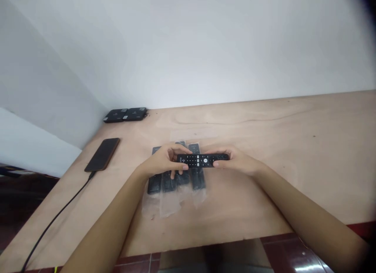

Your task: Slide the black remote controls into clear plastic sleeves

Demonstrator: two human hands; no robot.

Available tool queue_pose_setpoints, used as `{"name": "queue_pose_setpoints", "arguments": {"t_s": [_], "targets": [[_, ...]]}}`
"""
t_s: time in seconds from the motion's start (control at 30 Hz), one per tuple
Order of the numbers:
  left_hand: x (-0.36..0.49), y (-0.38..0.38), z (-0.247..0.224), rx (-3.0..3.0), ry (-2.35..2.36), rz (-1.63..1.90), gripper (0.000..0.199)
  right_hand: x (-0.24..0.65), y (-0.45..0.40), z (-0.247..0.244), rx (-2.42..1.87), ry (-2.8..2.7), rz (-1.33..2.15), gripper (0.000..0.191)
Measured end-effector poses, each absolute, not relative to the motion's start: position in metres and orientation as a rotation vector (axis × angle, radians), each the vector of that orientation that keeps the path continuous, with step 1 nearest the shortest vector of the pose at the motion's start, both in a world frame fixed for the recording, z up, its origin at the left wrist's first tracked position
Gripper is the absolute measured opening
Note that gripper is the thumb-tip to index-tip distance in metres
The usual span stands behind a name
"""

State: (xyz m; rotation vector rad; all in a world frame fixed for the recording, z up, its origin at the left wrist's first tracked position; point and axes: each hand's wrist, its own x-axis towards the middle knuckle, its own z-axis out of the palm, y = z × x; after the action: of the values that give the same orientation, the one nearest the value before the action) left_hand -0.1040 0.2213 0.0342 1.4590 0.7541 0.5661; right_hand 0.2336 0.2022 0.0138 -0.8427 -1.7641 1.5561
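A black remote control with white buttons is held sideways above the table, its button face towards me. My left hand grips its left end between thumb and fingers. Its right end is pinched by my right hand, thumb in front. Below and behind lie several black remotes in clear plastic bags, side by side and roughly upright in view. My left hand covers part of these bagged remotes.
On the wooden table, a phone lies at the left with a black cable running off the near edge. Two flat black boxes sit at the back left against the white wall. Reddish floor tiles show below the near edge.
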Motion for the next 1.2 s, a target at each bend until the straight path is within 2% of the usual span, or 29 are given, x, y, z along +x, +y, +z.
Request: {"name": "queue_pose_setpoints", "arguments": {"t_s": [0.37, 0.5, 0.63, 0.93, 1.03, 1.2], "targets": [[-0.111, 0.220, 0.038, 1.386, 0.746, 0.451, 0.048, 0.263, 0.204, 0.029, -0.880, -1.790, 1.788, 0.053], [-0.109, 0.218, 0.037, 1.415, 0.774, 0.532, 0.043, 0.269, 0.204, 0.024, -0.871, -1.765, 1.833, 0.052], [-0.108, 0.217, 0.034, 1.451, 0.775, 0.629, 0.042, 0.275, 0.203, 0.020, -0.857, -1.695, 1.882, 0.059], [-0.101, 0.217, 0.037, 1.417, 0.798, 0.489, 0.044, 0.275, 0.208, 0.015, -0.955, -1.648, 1.720, 0.043], [-0.095, 0.214, 0.037, 1.511, 0.838, 0.631, 0.039, 0.273, 0.207, 0.013, -0.939, -1.603, 1.747, 0.046], [-0.088, 0.211, 0.033, 1.776, 0.893, 0.997, 0.036, 0.268, 0.202, 0.019, -0.900, -1.422, 1.872, 0.066]]}}
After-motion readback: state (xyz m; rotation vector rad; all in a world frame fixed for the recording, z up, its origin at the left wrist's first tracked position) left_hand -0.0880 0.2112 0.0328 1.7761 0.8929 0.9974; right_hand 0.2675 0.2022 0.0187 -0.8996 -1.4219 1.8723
